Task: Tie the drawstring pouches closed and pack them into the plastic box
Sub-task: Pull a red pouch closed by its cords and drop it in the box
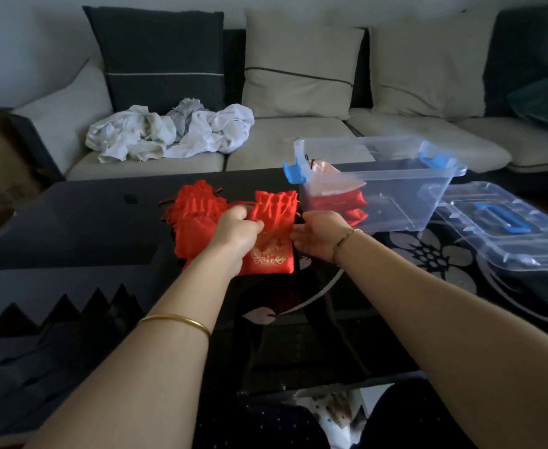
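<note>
Pouches (red, one pink) inside plastic box

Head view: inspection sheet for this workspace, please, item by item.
Surface: dark glossy table, flower pattern.
Job's things: red pouch between the hands; pile of red pouches; clear plastic box, open, with packed pouches inside; lid beside it.
Clutter: crumpled white cloths on the sofa.
Hands: left hand grips the red pouch's neck; right hand at its right edge, grip unclear.
Cables: nothing seen.
Surroundings: sofa with cushions.
</note>
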Available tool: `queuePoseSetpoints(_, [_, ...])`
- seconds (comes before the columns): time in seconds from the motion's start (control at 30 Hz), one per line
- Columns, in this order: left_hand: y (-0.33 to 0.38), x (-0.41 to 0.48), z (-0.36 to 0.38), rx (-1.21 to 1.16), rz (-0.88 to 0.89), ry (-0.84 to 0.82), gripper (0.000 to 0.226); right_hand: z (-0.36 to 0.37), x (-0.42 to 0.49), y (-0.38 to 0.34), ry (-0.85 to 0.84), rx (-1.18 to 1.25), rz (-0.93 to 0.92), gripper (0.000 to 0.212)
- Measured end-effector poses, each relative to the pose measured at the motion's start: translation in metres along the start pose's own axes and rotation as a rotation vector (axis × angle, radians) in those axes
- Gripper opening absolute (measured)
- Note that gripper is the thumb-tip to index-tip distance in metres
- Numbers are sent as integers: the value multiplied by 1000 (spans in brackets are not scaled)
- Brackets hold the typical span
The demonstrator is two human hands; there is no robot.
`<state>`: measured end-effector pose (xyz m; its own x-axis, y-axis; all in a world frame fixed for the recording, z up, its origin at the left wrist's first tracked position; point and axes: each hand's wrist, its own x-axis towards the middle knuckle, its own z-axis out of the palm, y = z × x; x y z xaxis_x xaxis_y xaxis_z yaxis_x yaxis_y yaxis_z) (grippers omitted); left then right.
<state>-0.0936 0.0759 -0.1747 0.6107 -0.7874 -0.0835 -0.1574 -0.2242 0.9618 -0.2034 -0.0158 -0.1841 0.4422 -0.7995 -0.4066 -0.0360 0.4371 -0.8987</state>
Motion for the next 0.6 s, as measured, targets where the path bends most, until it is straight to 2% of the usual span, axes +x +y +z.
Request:
queuePoseSetpoints(0.07, [1, 0, 13, -16, -12, -45, 15, -21, -11, -6, 3, 133, -78, 21])
queuePoseSetpoints(0.13, [3, -1, 25, -51, -24, -81, 18, -40, -19, -11, -42, 180, -148, 34])
queuePoseSetpoints(0.23, [6, -4, 42, -86, -31, -151, 23, -60, -26, -16, -34, 156, -187, 43])
queuePoseSetpoints(0.3, [6, -6, 49, -108, -48, -184, 23, -68, -29, -17, 13, 117, -197, 38])
queuePoseSetpoints(0.43, [9, -11, 51, -192, -79, -193, 25, -79, -27, -13, 151, -136, -278, 14])
queuePoseSetpoints(0.6, [18, -16, 42, -395, -92, -173, 17, -79, -28, -14, 174, -441, -415, 10])
